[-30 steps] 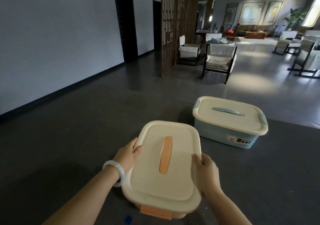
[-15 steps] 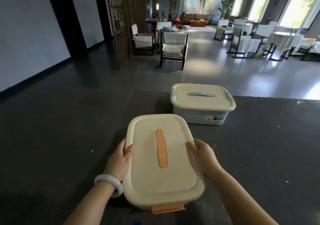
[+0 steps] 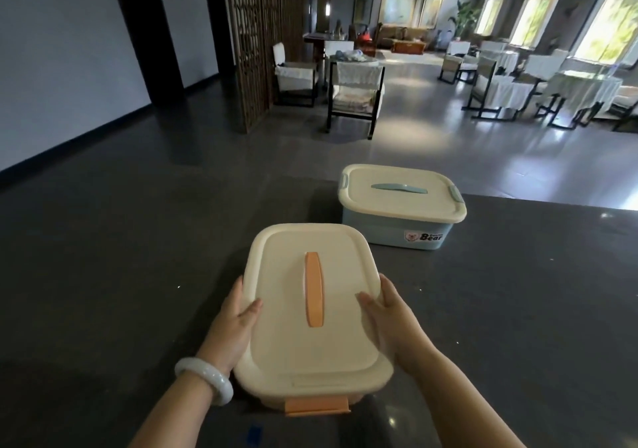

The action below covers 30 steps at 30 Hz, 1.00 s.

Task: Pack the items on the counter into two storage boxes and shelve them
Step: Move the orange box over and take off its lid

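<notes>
**Now both hands clasp a lidded storage box at the counter's near edge**

A person holds a cream storage box by its two long sides. The left hand, with a pale bracelet on its wrist, and the right hand each grip the rim, thumbs on the lid and fingers curled out of sight beneath. This even grip probably keeps the box level for carrying. The orange handle on top is left untouched. Whether the box rests on the dark counter or hangs just above it cannot be told. A second, blue storage box sits closed farther back and to the right, apart from the first. With both lids on, packing looks finished and shelving remains.
</notes>
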Available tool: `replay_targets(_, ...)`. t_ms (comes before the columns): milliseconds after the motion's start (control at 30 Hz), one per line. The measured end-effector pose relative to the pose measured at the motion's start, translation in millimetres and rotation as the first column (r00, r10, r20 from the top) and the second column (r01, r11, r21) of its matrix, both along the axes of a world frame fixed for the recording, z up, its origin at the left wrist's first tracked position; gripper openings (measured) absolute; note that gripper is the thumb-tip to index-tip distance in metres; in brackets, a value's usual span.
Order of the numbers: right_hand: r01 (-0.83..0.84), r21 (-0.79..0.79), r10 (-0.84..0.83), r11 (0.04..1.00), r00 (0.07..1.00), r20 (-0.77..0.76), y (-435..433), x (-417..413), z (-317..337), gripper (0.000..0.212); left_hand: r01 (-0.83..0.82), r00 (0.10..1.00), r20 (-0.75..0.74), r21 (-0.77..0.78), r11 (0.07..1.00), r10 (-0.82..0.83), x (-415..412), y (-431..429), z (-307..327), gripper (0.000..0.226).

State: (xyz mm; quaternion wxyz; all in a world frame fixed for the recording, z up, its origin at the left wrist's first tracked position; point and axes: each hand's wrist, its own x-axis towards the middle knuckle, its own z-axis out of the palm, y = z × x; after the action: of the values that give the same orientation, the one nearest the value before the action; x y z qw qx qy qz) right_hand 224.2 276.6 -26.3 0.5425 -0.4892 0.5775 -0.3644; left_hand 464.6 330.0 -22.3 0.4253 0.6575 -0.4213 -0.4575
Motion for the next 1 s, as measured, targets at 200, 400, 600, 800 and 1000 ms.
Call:
replay_targets(200,-0.016,-0.098,0.016,0.995,1.0,-0.004,-6,-20,15,0.032,-0.049,0.992,0.111,-0.09,0.995,0.059,-17,-6,27,0.063)
replay_targets(400,0.062,-0.167,-0.068,0.984,0.997,-0.033,-14,-93,45,0.032,0.032,0.992,0.126,-0.192,0.981,-0.007,-85,-21,65,0.051)
replay_targets(600,0.232,-0.128,-0.245,0.964,0.965,-0.097,-12,-212,43,0.029,0.173,0.983,0.099,-0.17,0.97,-0.158,-196,-55,52,0.054)
replay_targets(800,0.328,0.031,-0.321,0.944,0.937,-0.136,-3,-295,9,0.033,0.305,0.951,0.049,0.004,0.952,-0.305,-282,-80,-6,0.071)
replay_targets(1000,0.293,0.025,-0.274,0.956,0.918,-0.286,-5,-306,-49,0.044,0.209,0.929,0.277,0.162,0.965,-0.247,-309,-80,-63,0.074)
